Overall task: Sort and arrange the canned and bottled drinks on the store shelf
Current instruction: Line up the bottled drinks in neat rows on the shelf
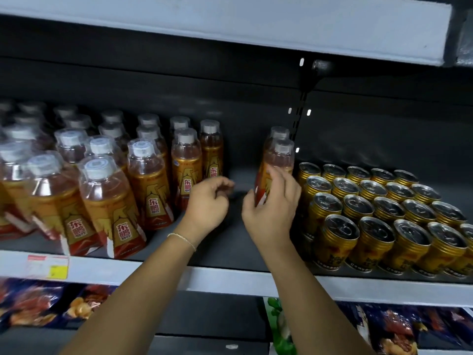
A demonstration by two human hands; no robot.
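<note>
The right hand grips an orange-labelled drink bottle low on its label, thumb on the left side and fingers wrapped across the front. The bottle tilts with its grey cap leaning right, at the right edge of a bare strip of dark shelf floor. A second bottle stands right behind it. The left hand hovers at the strip's left edge, fingers loosely curled and holding nothing, in front of the last column of the bottle block; whether it touches those bottles cannot be told. That block fills the shelf leftward in rows running front to back. Just right of the held bottle, packed rows of gold cans begin, their near row close to the grey shelf lip. The upper shelf leaves dark headroom above the caps. A price tag sits on the lip at left, with snack bags below.
</note>
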